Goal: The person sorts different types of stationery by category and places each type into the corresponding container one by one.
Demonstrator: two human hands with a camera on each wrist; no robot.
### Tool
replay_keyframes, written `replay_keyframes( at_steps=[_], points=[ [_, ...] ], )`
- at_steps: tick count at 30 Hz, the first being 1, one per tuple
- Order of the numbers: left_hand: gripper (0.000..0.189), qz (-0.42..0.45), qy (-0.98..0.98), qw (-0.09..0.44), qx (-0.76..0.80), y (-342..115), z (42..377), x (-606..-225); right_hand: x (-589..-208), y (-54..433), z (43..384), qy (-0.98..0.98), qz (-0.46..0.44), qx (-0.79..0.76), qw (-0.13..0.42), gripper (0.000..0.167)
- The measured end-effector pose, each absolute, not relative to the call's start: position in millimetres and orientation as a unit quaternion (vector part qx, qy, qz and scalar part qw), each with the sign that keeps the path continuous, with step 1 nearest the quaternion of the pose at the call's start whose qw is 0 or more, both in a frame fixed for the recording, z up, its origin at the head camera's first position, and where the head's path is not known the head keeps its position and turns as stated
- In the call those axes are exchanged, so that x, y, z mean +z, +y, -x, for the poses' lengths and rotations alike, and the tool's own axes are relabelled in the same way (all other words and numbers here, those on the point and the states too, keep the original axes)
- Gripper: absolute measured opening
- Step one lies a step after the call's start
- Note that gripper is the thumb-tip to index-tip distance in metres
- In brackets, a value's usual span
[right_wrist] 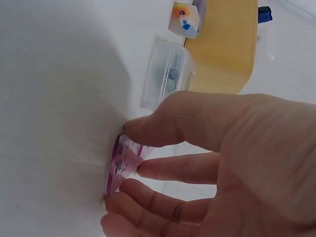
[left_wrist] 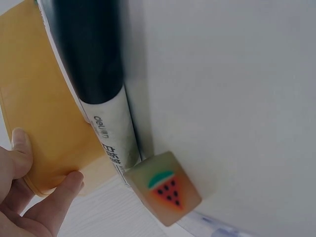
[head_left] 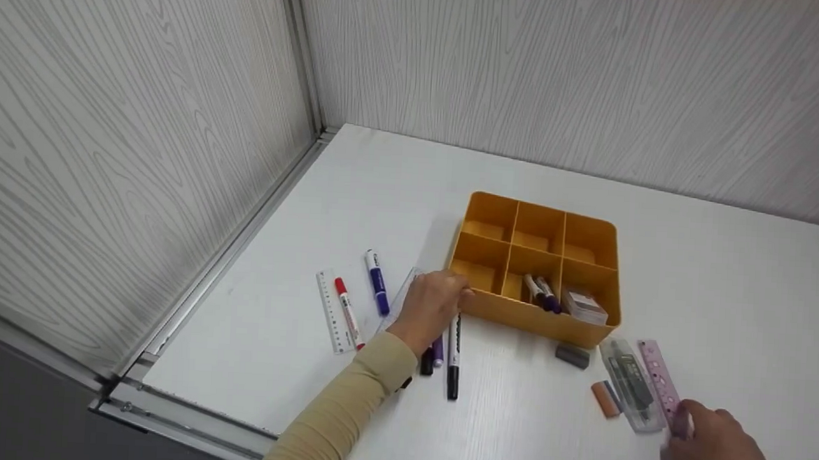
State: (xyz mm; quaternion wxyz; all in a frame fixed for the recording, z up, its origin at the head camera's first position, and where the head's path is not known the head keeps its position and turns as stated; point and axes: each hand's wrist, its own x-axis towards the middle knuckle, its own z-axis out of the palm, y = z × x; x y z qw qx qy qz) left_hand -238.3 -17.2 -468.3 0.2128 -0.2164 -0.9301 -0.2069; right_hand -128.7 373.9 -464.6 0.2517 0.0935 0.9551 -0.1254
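My left hand point(head_left: 433, 305) grips the front left corner of a yellow divided organizer box point(head_left: 531, 317), thumb and fingers on its wall in the left wrist view. Two markers point(head_left: 541, 291) and a small clear case point(head_left: 585, 306) sit in its front compartments. At the right, my right hand point(head_left: 720, 446) pinches the near end of a pink ruler point(head_left: 658, 373) between thumb and fingers. Beside that ruler lies a clear plastic case point(head_left: 631, 385) with dark contents. A black-capped whiteboard marker point(left_wrist: 106, 113) and a watermelon-print block point(left_wrist: 165, 190) lie near my left hand.
Left of the box are a clear ruler point(head_left: 335, 314), a red marker point(head_left: 349, 311) and a blue-purple marker point(head_left: 377, 282). A black-and-white marker point(head_left: 453, 358) lies before it. Small grey point(head_left: 572, 356) and orange point(head_left: 605, 399) blocks lie in front of the box. Panels wall the table.
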Motion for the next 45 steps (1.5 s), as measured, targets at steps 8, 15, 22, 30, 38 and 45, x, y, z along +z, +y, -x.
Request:
replay_keyframes(
  at_steps=[8, 15, 22, 30, 38, 45],
  points=[
    [0.021, 0.212, -0.935, 0.192, -0.211, -16, 236, -471, -471, 381, 130, 0.95, -0.114, -0.16, 0.241, 0.062],
    [0.02, 0.219, -0.932, 0.195, -0.214, -14, 237, -470, -475, 389, 135, 0.953, -0.125, -0.188, 0.204, 0.069],
    [0.019, 0.21, -0.935, 0.186, -0.216, -14, 236, -470, -468, 388, 142, 0.96, -0.107, -0.178, 0.187, 0.067],
    [0.022, 0.225, -0.925, 0.215, -0.218, -17, 237, -472, -453, 385, 144, 0.976, -0.07, -0.174, 0.111, 0.06],
    [0.02, 0.221, -0.929, 0.206, -0.212, -17, 239, -468, -440, 376, 146, 0.982, -0.037, -0.185, -0.011, 0.053],
    [0.022, 0.217, -0.932, 0.204, -0.207, -16, 240, -469, -426, 363, 157, 0.976, 0.011, -0.187, -0.114, 0.047]
  ],
)
